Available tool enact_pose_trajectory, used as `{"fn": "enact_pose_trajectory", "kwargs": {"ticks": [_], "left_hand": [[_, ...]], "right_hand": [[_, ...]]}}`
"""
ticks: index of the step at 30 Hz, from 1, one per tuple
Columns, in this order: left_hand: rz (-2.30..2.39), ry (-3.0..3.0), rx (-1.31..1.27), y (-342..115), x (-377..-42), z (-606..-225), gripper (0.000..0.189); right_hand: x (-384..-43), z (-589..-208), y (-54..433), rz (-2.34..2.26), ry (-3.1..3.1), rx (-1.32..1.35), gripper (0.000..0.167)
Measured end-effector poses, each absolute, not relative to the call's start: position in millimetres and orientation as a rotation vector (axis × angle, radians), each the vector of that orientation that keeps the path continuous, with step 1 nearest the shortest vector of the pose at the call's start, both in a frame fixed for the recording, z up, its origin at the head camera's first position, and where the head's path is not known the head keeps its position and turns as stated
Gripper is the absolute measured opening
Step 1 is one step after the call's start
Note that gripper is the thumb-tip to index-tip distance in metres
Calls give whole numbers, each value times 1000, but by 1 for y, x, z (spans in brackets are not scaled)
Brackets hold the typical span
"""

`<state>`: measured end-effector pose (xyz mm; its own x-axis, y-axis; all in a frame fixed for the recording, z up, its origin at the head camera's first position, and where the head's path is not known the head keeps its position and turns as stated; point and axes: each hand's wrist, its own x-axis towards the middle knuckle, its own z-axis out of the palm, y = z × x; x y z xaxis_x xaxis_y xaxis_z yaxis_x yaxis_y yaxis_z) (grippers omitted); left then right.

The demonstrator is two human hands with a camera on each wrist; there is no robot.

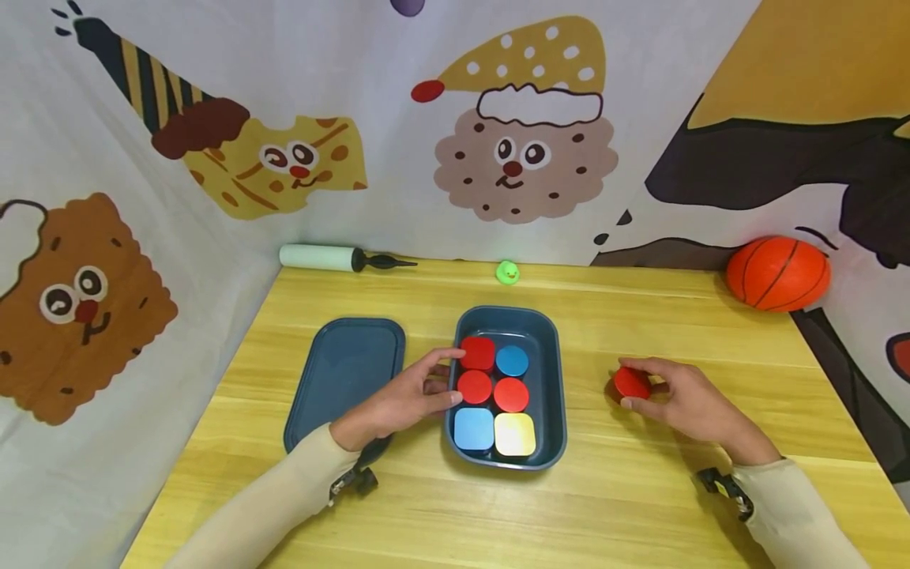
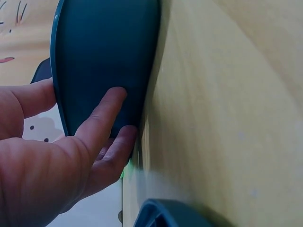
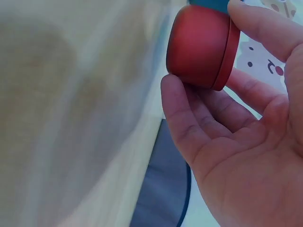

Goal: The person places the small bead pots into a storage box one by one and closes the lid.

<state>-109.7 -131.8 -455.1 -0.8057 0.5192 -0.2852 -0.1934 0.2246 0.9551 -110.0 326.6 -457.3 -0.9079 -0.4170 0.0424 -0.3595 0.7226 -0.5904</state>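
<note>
Upright on the table stands a dark blue lunch box (image 1: 547, 379). Inside are three round red tins (image 1: 478, 353), a round blue tin (image 1: 512, 361), a square light blue tin (image 1: 473, 429) and a square yellow tin (image 1: 515, 435). My left hand (image 1: 405, 395) grips the box's left wall, a digit over the rim and other fingers against the outer side (image 2: 104, 56). To the right of the box, my right hand (image 1: 686, 399) holds another round red tin (image 3: 201, 47) between thumb and fingers, close over the table.
A dark blue lid (image 1: 348, 379) lies left of the box, partly under my left forearm. Along the back are a pale green hand pump (image 1: 320, 258), a small green duck (image 1: 508, 273) and an orange toy basketball (image 1: 778, 273). A printed cloth (image 1: 398, 158) hangs behind the table.
</note>
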Motion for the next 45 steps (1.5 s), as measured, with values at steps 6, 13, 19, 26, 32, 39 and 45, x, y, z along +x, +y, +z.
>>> {"fn": "enact_pose_trajectory", "kwargs": {"ticks": [6,13,19,26,32,39,45], "left_hand": [[1633,1940,296,-133,-109,-457,67],[1630,1951,310,-132,-109,-457,67],[1619,1952,311,-132,-110,-456,67],[1623,1945,316,-132,-111,-456,67],[1620,1947,317,-133,-111,-457,68],[1616,1954,314,-134,-111,-457,68],[1620,1953,308,-134,-111,-457,68]], "right_hand": [[-119,-447,320,-907,2893,-677,60],[-132,-431,308,-908,2930,-733,56],[-144,-417,296,-883,2974,-809,55],[-157,-407,283,-899,2991,-850,62],[-167,-402,268,-914,2990,-839,60],[-179,-398,244,-965,2961,-818,61],[-189,-399,224,-1010,2888,-843,62]]}}
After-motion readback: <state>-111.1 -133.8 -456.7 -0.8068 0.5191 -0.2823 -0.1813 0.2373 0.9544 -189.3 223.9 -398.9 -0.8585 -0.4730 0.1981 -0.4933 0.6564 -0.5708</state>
